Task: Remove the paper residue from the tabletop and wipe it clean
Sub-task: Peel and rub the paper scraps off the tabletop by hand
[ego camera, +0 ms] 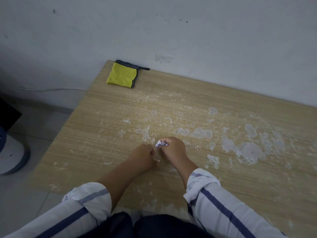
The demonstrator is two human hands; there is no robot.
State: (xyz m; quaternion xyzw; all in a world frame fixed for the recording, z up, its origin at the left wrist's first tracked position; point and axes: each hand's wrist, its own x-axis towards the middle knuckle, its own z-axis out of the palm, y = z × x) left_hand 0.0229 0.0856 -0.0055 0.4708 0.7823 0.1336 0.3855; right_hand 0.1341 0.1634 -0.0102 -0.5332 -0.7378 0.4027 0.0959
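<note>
The wooden tabletop (106,127) carries white paper residue (247,148), thickest in patches on its right half. My right hand (173,149) is closed around a crumpled wad of paper scraps (160,143), which pokes out by the thumb. Just left of it, my left hand (143,156) is fisted against the table, pinching a small white paper strip (157,160). A folded yellow cloth with a grey edge (122,75) lies at the far left corner, well away from both hands.
A scuffed grey wall (188,31) stands directly behind the table. The table's left edge drops to a tiled floor (34,127), where a white and grey object (12,155) and a dark box (7,115) sit.
</note>
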